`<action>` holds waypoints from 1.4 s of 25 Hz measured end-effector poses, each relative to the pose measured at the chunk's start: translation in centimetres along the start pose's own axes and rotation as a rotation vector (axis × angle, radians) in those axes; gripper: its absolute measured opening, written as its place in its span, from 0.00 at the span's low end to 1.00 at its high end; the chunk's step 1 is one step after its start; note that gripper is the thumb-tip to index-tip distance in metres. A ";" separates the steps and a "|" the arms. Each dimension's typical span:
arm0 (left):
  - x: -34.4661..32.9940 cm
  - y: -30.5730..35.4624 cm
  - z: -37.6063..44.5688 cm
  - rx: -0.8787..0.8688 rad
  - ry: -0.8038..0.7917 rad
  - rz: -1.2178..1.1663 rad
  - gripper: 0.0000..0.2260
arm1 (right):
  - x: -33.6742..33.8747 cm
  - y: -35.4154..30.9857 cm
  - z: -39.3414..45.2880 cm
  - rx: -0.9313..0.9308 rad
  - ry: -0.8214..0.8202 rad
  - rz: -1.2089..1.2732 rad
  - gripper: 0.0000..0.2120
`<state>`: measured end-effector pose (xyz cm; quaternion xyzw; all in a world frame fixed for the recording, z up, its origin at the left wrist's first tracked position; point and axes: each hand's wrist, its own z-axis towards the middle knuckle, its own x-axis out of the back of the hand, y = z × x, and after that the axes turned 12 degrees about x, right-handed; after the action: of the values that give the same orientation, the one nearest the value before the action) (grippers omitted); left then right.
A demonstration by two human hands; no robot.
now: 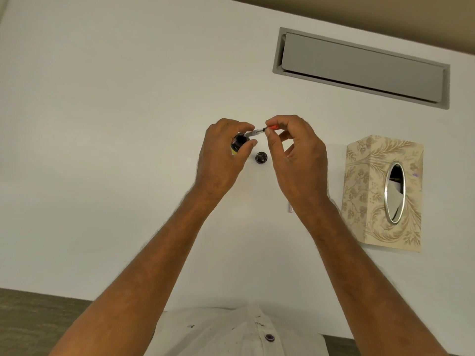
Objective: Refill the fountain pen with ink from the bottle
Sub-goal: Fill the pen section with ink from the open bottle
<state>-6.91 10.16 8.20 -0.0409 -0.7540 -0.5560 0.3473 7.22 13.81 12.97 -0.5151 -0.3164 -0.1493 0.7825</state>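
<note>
My left hand [223,155] is wrapped around a small dark ink bottle [239,141] that stands open on the white table. My right hand [293,152] pinches the red knob end of a thin fountain pen converter part [259,131], which slants down to the left with its tip at the bottle's mouth. The bottle's dark round cap [261,158] lies on the table between my hands. A small piece of the pen [291,208] peeks out from under my right wrist.
A patterned tissue box [383,194] with an oval opening lies to the right. A grey cable hatch [359,68] is set into the white table [115,124] at the far right. The table's near edge runs by my shirt.
</note>
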 end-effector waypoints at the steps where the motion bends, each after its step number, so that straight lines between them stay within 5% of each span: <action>1: -0.1 -0.1 0.2 -0.004 0.002 0.007 0.10 | -0.2 0.1 0.1 0.006 -0.010 -0.013 0.10; 35: -0.9 -2.5 1.6 0.017 -0.004 -0.018 0.06 | -4.2 1.7 1.3 0.116 -0.212 -0.257 0.12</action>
<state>-8.09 10.94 5.42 -0.0323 -0.7597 -0.5527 0.3411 4.53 15.34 9.45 -0.4372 -0.4684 -0.1744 0.7477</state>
